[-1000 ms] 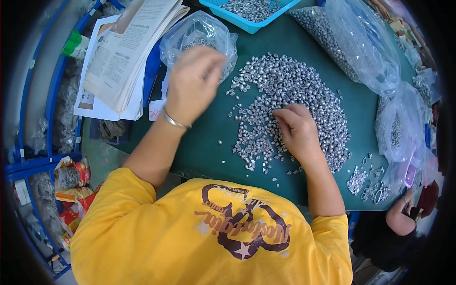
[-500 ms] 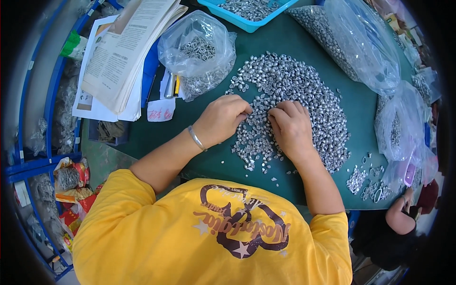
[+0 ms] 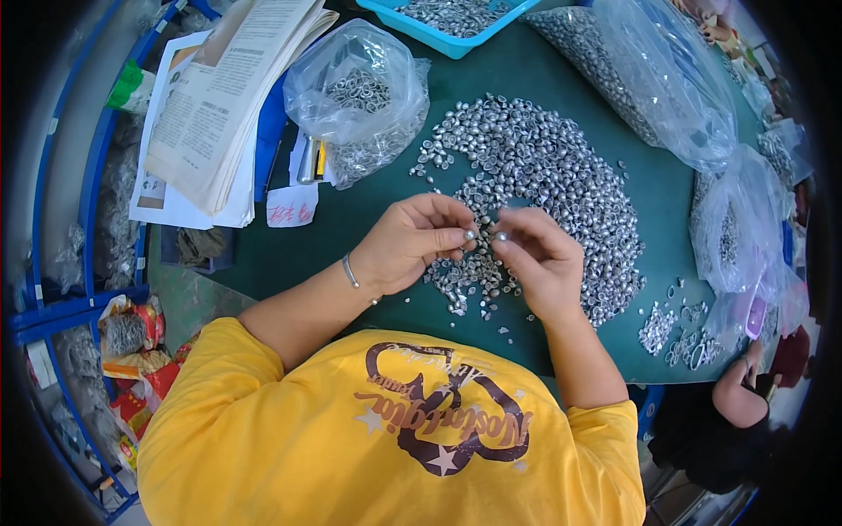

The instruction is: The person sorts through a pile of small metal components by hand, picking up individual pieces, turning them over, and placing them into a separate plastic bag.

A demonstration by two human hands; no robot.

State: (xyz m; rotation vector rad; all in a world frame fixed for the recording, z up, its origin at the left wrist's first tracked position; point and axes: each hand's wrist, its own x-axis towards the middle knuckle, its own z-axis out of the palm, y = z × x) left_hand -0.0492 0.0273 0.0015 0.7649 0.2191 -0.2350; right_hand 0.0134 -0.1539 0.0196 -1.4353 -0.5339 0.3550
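Observation:
A large heap of small silver dome-shaped metal pieces point(image 3: 561, 167) spreads over the green table point(image 3: 316, 254). Above its near left part, my left hand point(image 3: 417, 241) pinches one small silver metal piece point(image 3: 469, 235) between thumb and fingertips. Close by on the right, my right hand point(image 3: 545, 259) is closed in a pinch on another small silver metal piece point(image 3: 500, 237). The two pieces are a short gap apart, and both hands are raised off the heap. The palms and some fingertips are hidden.
Clear plastic bags of metal parts stand at the back left point(image 3: 360, 96) and right point(image 3: 667, 79). A blue tray point(image 3: 456, 44) of parts sits at the far edge. Papers point(image 3: 219, 114) lie left; loose rings and bits point(image 3: 693, 346) lie right. Another person's arm point(image 3: 739, 394) shows beyond.
Both hands have lifted from the heap and turned, so each now shows a small metal piece at the fingertips. The view has shifted slightly.

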